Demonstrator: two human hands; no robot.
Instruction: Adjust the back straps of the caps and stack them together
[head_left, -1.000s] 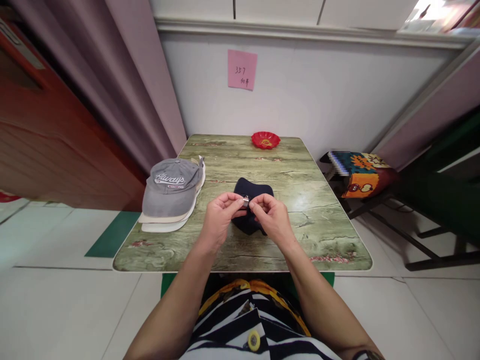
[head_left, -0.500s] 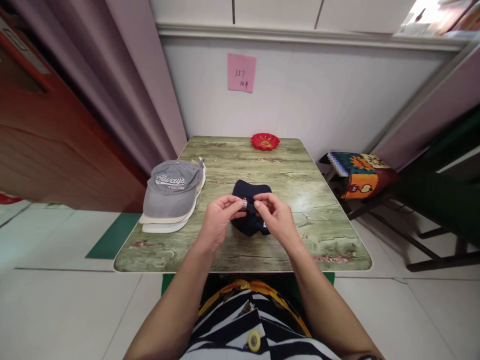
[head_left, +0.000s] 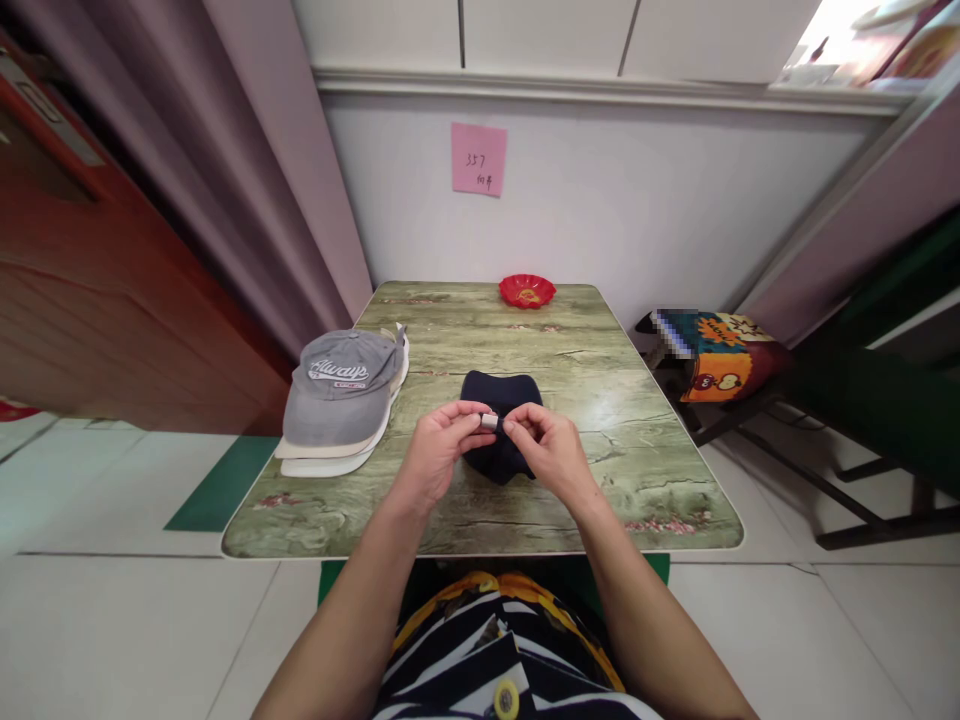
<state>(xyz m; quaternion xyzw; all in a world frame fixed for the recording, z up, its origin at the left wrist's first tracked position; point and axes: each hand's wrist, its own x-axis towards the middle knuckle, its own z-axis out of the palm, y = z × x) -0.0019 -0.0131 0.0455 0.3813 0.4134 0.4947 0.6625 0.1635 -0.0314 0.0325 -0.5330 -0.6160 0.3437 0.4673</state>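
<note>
A dark navy baseball cap (head_left: 501, 390) lies on the table in front of me, its brim pointing away. Just over it, a silver metal buckle (head_left: 489, 422) on the cap's dark strap is between my hands. My left hand (head_left: 442, 450) pinches the buckle at its left end between thumb and fingers. With thumb and forefinger, my right hand (head_left: 547, 445) pinches the dark strap at the buckle's right side. Both hands hide part of the cap's back.
A stack of caps, a grey one (head_left: 337, 400) on top of white ones (head_left: 322, 467), sits at the table's left. A red scalloped dish (head_left: 527, 291) stands at the far edge. A pink note (head_left: 478, 160) is on the wall, and a cloth-covered stool (head_left: 724, 350) is off to the right.
The silver buckle shows more fully between my fingers and now lies nearly level. My hands stay close together at the strap. The whole view has shifted slightly.
</note>
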